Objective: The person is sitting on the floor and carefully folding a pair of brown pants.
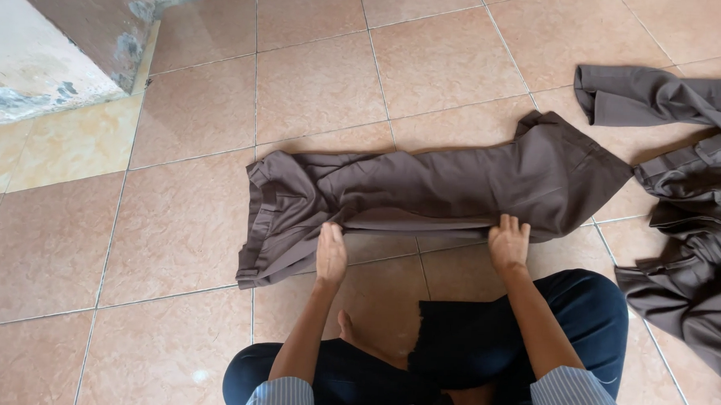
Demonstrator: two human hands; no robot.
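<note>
Two hands were laid on the near edge of a pair of brown trousers (426,189) that had been spread flat on the tiled floor (173,227), lengthwise from left to right in front of the seated person. The left hand (331,254) was pressed on the hem line close to the waistband end of the trousers, its grip flat, with the fingers held together and pointing away from the body. The right hand (509,243) was placed farther along the same edge, toward the leg end, its fingers (512,227) slightly spread and curled over the fold of cloth; whether the fabric was actually pinched there could not be told. The trousers appeared to have been laid leg over leg already, so the step in hand was judged to be smoothing and squaring that long edge (a few creases were visible near the waistband). A further fold would call for both hands to take hold of one end, and for the cloth to be lifted evenly so that the layers were not dragged apart. Beyond the leg end of the trousers, more brown garments (692,225) were heaped loosely on the floor. Behind the waistband end, a worn concrete step (34,59) was seen. Crossed legs in dark blue trousers (582,317) were tucked just beside the near edge.
</note>
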